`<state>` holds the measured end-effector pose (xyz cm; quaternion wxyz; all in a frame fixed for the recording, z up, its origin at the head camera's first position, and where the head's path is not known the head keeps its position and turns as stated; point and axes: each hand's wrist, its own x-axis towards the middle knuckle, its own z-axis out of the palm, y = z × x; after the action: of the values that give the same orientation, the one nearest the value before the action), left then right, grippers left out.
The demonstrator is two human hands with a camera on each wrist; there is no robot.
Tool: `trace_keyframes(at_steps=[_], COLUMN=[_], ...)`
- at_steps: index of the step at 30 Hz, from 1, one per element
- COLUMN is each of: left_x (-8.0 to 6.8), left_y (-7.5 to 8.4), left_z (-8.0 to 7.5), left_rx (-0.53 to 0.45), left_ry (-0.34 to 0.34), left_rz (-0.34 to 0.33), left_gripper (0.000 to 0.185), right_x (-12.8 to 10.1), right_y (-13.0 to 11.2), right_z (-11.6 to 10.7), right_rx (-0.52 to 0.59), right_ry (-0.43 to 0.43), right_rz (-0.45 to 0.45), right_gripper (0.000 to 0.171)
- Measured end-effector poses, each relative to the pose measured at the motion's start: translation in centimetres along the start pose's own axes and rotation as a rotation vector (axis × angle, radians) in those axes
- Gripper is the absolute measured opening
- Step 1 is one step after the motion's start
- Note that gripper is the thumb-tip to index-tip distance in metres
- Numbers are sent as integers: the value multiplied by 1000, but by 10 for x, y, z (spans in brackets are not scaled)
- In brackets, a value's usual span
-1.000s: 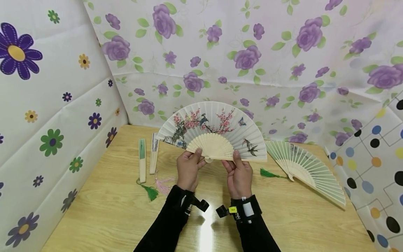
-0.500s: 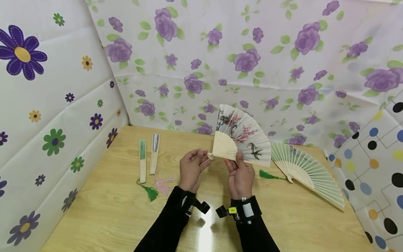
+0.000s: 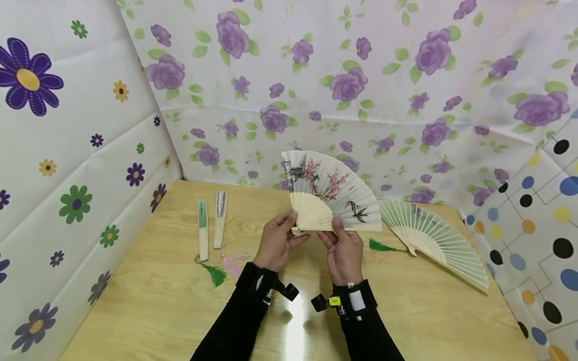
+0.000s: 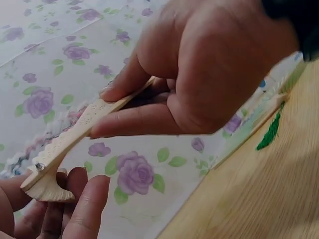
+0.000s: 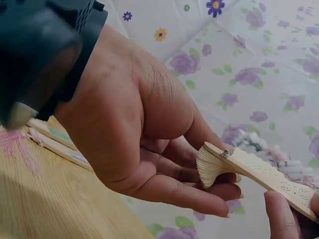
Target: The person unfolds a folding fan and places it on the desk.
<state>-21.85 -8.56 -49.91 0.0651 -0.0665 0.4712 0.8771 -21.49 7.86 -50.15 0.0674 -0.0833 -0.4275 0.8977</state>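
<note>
A partly spread folding fan (image 3: 331,188) with pink blossoms and birds on white is held up above the table in the head view. My left hand (image 3: 275,244) pinches its left side near the pivot, thumb in front. My right hand (image 3: 345,254) grips the lower right guard stick, thumb on top. Seen by the left wrist camera, my right hand (image 4: 214,64) pinches the pierced guard stick, while left-hand fingers (image 4: 89,204) lie around the flared pivot end. The right wrist view shows my left hand (image 5: 149,124) at that pivot end.
A spread green folding fan (image 3: 438,240) with a green tassel (image 3: 381,245) lies at the right. Two folded fans, one green (image 3: 202,230) and one whitish (image 3: 220,220), lie left on the wooden table (image 3: 149,311). Flowered cloth (image 3: 316,95) hangs behind.
The blossom fan has gone from a wide half-circle to a narrower spread, its left side folded in. My left hand let its left part fold and now pinches near the pivot.
</note>
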Motion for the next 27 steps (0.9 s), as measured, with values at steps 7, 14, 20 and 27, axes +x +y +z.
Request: trace_keyframes(at_steps=[7, 14, 20, 27], left_x=[-10, -22, -29, -44], left_y=[-16, -38, -50, -89], left_z=[6, 16, 25, 36], left_rx=[15, -57, -62, 128], left_ry=[85, 182, 191, 116], left_rz=[50, 81, 65, -143], left_gripper=[26, 22, 26, 14], right_x=[-17, -34, -43, -72], right_y=[1, 4, -4, -21], right_z=[-13, -21, -31, -93], right_rx=[43, 107, 81, 58], right_ry=[118, 208, 227, 316], right_rz=[-47, -97, -78, -14], right_gripper=[28, 37, 31, 29])
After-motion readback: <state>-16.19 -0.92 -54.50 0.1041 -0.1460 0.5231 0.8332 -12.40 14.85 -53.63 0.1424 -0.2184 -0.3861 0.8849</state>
